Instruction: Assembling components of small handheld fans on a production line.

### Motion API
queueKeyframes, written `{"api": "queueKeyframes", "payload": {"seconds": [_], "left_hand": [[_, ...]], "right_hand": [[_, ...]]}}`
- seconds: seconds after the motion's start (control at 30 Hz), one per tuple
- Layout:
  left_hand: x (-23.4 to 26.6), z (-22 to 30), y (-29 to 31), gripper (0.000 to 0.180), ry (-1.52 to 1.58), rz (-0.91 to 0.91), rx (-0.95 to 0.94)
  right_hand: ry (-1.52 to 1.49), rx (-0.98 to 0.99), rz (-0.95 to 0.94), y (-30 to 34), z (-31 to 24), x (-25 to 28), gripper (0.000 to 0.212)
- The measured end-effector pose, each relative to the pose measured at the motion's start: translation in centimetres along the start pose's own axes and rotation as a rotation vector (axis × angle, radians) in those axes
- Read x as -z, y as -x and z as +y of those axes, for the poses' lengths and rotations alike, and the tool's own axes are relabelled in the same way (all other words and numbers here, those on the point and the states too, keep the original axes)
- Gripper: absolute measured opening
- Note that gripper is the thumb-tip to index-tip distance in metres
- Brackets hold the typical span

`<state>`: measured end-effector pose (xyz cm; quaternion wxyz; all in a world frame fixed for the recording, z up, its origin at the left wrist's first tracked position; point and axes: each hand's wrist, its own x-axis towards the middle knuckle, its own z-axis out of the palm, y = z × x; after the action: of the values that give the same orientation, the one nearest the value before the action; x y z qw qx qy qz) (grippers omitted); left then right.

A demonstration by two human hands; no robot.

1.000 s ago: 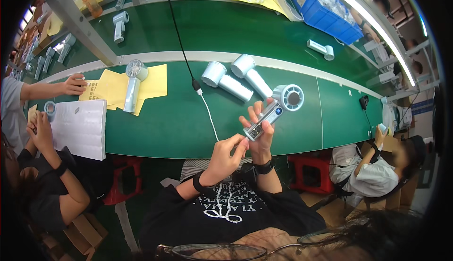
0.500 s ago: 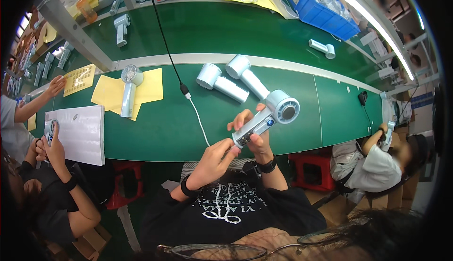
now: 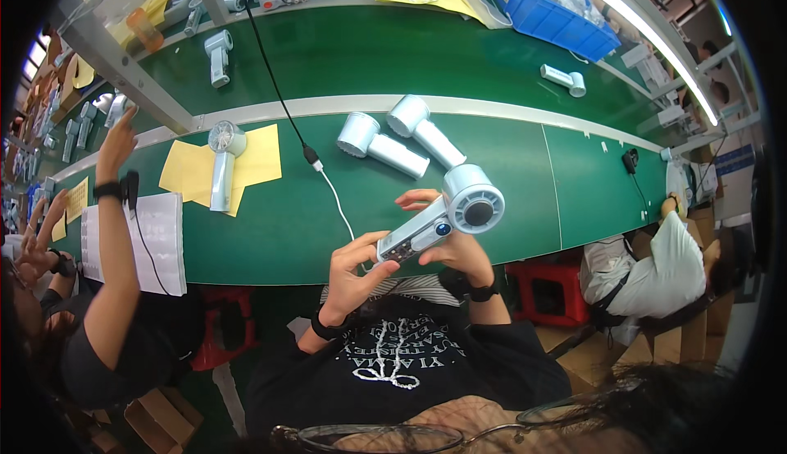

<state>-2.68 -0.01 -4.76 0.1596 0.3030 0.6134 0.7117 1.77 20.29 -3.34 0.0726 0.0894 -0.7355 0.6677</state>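
Fingers of left hand curl round the butt end of the handheld fan, pinching it; right hand cups its handle from below. Fan held tilted, head up-right, above the green bench edge.

In your grip you see a white fan with a dark round centre and a blue button. Past it, the tabletop is green with a white stripe. To your left, yellow sheets lie under another white fan. Far beyond on the right sits a blue bin. Your shirt is black with white print.
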Motion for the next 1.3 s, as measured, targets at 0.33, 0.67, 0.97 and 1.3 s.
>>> {"api": "queueKeyframes", "payload": {"seconds": [0.33, 0.67, 0.97, 1.3], "left_hand": [[0.7, 0.0, 1.0, 0.012, 0.249, -0.146, 0.192], [0.6, 1.9, 0.1, 0.038, 0.07, -0.249, 0.042], [0.5, 0.3, 0.9, 0.042, -0.217, 0.053, -0.191], [3.7, 0.7, 1.0, 0.044, -0.323, 0.202, -0.173]], "right_hand": [[0.369, 0.254, 0.276, 3.5, -5.2, 4.4, 0.11], [0.683, 0.745, 0.385, 3.0, -2.2, 2.6, 0.112], [0.711, 0.803, 0.543, 2.8, -3.2, 0.6, 0.103], [0.025, 0.345, 0.369, 7.0, -8.4, 14.6, 0.085]]}}
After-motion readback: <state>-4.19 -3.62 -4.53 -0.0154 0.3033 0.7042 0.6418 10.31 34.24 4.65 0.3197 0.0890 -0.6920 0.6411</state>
